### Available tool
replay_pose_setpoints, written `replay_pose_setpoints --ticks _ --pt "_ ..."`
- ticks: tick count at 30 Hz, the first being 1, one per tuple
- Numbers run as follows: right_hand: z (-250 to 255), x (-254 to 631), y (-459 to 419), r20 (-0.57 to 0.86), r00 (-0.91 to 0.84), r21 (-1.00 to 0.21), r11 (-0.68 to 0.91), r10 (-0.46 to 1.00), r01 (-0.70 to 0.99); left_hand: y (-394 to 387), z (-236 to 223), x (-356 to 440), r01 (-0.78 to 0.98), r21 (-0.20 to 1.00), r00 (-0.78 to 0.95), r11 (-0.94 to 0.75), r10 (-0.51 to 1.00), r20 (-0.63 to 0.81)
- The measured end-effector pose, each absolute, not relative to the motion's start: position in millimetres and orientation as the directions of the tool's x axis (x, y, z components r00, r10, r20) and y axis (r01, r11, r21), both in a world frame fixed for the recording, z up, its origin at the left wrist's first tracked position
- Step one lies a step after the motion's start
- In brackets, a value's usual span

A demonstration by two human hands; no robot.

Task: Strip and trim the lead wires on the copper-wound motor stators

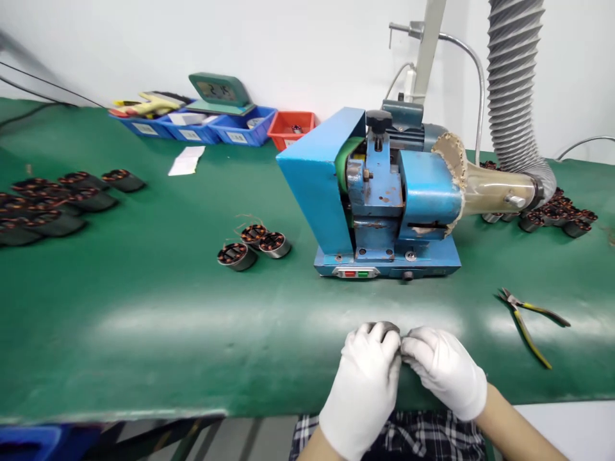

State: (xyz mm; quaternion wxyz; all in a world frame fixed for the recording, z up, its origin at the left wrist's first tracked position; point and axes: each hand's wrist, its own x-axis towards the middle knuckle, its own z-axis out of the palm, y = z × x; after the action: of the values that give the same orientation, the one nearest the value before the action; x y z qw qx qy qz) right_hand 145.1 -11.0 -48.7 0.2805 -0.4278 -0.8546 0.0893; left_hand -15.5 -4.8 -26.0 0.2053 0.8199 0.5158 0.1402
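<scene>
At the desk's (259, 378) near edge, left hand (368, 365) grips what appears a dark part (391, 327), mostly hidden; right hand (444, 368) adjoins its right side, grip indeterminable.

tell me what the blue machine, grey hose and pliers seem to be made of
Machine: seemingly metal, glossy blue paint with rusty-looking worn spots. Hose: matte grey, likely plastic or coated fabric, ribbed in close folds. Pliers: shiny metal head, likely steel; yellow handles, perhaps plastic or rubber sleeves.
</scene>
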Motion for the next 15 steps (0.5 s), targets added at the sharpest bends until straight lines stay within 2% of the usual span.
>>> replay_pose_setpoints --ticks 5,8,10,15 --pt "-56.3 146.4 -2.0 0.396 -0.41 -0.509 0.568 0.821 0.646 6.2 -30.1 -33.0 0.659 0.702 0.414 -0.271 0.909 -0.037" --pt "-57.5 146.0 -0.7 0.387 -0.359 -0.58 0.527 0.85 0.622 12.5 -39.2 -41.3 0.669 0.717 0.383 -0.196 0.918 -0.106" --pt "-56.7 144.8 -1.7 0.39 -0.342 -0.603 0.518 0.855 0.607 13.3 -45.4 -42.9 0.658 0.73 0.364 -0.184 0.926 -0.095" --pt "-34.9 141.4 -5.7 0.407 -0.287 -0.654 0.497 0.867 0.57 3.0 -40.7 -37.2 0.482 0.872 0.288 -0.085 0.955 -0.065"
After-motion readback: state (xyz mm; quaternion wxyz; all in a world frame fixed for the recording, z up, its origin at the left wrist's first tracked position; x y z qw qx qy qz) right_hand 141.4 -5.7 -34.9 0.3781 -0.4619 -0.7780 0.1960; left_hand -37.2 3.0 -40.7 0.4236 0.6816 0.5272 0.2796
